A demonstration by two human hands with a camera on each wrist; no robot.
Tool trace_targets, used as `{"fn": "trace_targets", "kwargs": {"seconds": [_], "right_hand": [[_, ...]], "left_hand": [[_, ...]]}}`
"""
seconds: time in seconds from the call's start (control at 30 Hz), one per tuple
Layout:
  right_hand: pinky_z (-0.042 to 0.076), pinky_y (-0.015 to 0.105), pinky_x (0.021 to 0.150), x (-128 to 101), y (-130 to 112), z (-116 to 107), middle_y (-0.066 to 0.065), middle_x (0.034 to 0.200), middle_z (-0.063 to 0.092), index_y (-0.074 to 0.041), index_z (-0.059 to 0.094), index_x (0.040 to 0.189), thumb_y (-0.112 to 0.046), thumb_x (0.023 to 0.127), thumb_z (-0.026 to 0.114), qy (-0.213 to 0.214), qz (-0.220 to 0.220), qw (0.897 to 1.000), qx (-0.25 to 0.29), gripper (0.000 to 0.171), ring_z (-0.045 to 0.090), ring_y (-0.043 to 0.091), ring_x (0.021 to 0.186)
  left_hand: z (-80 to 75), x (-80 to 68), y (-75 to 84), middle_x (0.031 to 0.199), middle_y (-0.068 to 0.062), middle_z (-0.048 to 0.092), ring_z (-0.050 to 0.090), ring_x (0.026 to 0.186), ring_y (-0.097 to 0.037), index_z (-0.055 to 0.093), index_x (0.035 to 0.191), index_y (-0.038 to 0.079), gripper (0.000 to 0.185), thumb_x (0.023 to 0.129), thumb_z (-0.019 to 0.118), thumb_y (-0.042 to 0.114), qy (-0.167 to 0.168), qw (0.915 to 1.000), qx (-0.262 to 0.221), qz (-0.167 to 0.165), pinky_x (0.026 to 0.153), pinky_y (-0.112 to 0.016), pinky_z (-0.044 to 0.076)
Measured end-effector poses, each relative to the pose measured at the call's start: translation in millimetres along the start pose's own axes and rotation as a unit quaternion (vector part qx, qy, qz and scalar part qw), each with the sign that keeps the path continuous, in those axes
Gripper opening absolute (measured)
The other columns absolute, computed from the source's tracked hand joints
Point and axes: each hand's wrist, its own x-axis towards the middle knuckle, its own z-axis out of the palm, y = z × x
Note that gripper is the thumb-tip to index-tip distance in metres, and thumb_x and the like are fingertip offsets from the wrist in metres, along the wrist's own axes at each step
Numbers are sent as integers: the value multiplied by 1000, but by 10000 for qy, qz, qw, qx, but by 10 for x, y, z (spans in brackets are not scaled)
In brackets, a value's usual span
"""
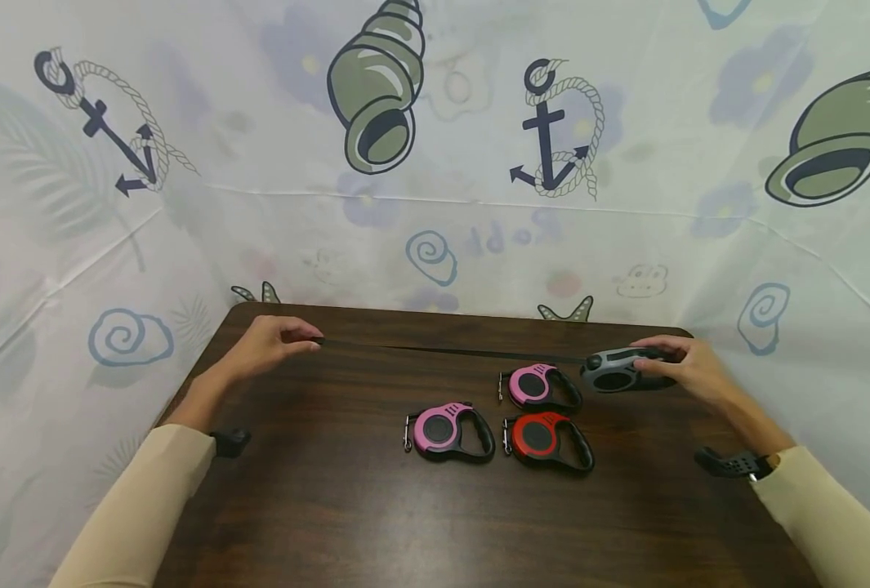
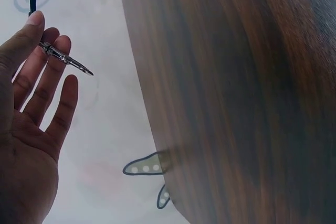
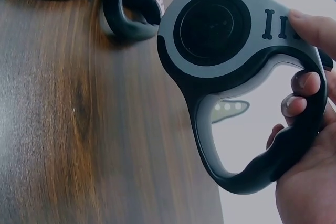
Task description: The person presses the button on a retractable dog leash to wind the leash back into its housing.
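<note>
My right hand (image 1: pixel 673 363) grips the handle of a grey and black retractable dog leash (image 3: pixel 210 72), its fingers curled through the loop and the thumb on the grey casing. From the casing a thin black strap (image 1: pixel 435 351) runs taut across the table's far side to my left hand (image 1: pixel 276 341). There the thumb and index finger pinch the strap's end, and a metal clip (image 2: pixel 65 57) hangs out past the fingers. Two pink leashes (image 1: pixel 438 429) and a red leash (image 1: pixel 536 437) lie near the middle of the table, in front of the strap.
The dark wooden table (image 1: pixel 317 506) ends at a far edge against a white printed cloth (image 1: pixel 464 147), which also hangs at both sides. A black band (image 1: pixel 729 464) sits on the right wrist, another (image 1: pixel 230 443) on the left.
</note>
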Motion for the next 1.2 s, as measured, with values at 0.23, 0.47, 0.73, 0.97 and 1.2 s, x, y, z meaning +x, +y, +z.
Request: {"fn": "trace_targets", "kwargs": {"seconds": [0.23, 0.47, 0.73, 0.97, 1.2], "right_hand": [[48, 32, 64, 31, -64, 63, -4, 95, 75, -2, 74, 126, -19, 96, 81, -65, -99, 9999, 27, 36, 58, 18, 74], [48, 33, 63, 70, -98, 111, -5, 93, 75, -1, 74, 126, -16, 95, 81, -47, -213, 9997, 135, 35, 59, 15, 72], [48, 33, 61, 73, -155, 185, -2, 95, 75, 1, 74, 126, -12, 94, 81, -142, -359, 9986, 351, 35, 60, 24, 72], [52, 33, 61, 103, -198, 236, 0, 95, 76, -1, 75, 126, -13, 95, 81, -116, -427, 9985, 313, 34, 63, 29, 71], [54, 32, 63, 138, -261, 298, -3, 97, 73, -2, 76, 125, -12, 95, 81, -95, -522, 9984, 201, 32, 62, 18, 73]], "left_hand": [[61, 63, 54, 99, -3, 81, 76, 89, -19, 80, 112, 7, 18, 95, 81, 12, -43, 10000, 48, 33, 75, -23, 56], [87, 83, 105, 97, -3, 81, 76, 86, -17, 81, 111, 8, 17, 94, 82, 11, 9, 9999, -70, 84, 73, -23, 57], [112, 115, 197, 100, -5, 80, 78, 89, -24, 81, 112, 8, 19, 93, 82, 9, -52, 9995, -224, 201, 75, -24, 59], [140, 154, 258, 102, -3, 80, 77, 93, -22, 80, 114, 9, 19, 96, 81, 14, -165, 9994, -272, 170, 77, -27, 59], [195, 186, 315, 102, -1, 80, 76, 94, -20, 81, 114, 11, 18, 96, 80, 14, -187, 9988, -343, 294, 76, -29, 59]]}}
